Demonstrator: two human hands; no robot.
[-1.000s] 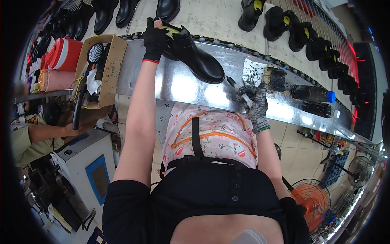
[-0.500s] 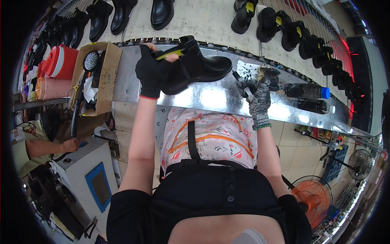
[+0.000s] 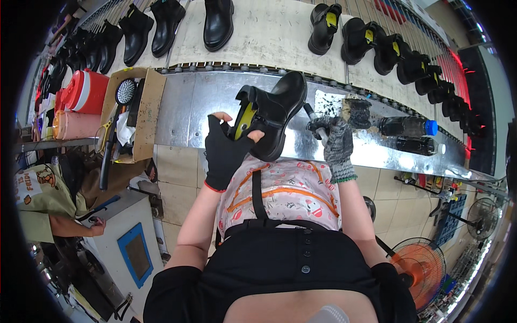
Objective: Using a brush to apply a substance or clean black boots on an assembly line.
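Observation:
My left hand (image 3: pixel 225 149), in a black fingerless glove, holds a black ankle boot (image 3: pixel 273 114) with a yellow insole, lifted off the shiny metal bench (image 3: pixel 183 113) and tilted toe-up toward my chest. My right hand (image 3: pixel 335 141), in a grey speckled glove, grips a small brush (image 3: pixel 313 117) by its handle, its tip close to the boot's heel side. Beside that hand a dirty polish block (image 3: pixel 355 112) lies on the bench.
Several black boots (image 3: pixel 218 21) ride a pale conveyor belt behind the bench. A cardboard box (image 3: pixel 129 110) with a round brush and tools sits at left, next to a red jug (image 3: pixel 86 91). Two dark bottles (image 3: pixel 406 126) lie at right. Another person (image 3: pixel 48 204) sits lower left; an orange fan (image 3: pixel 417 269) stands lower right.
My left hand lifted the boot from the far left of the bench and carried it right toward my chest, turning it toe-up. My right hand with the brush stayed near the block.

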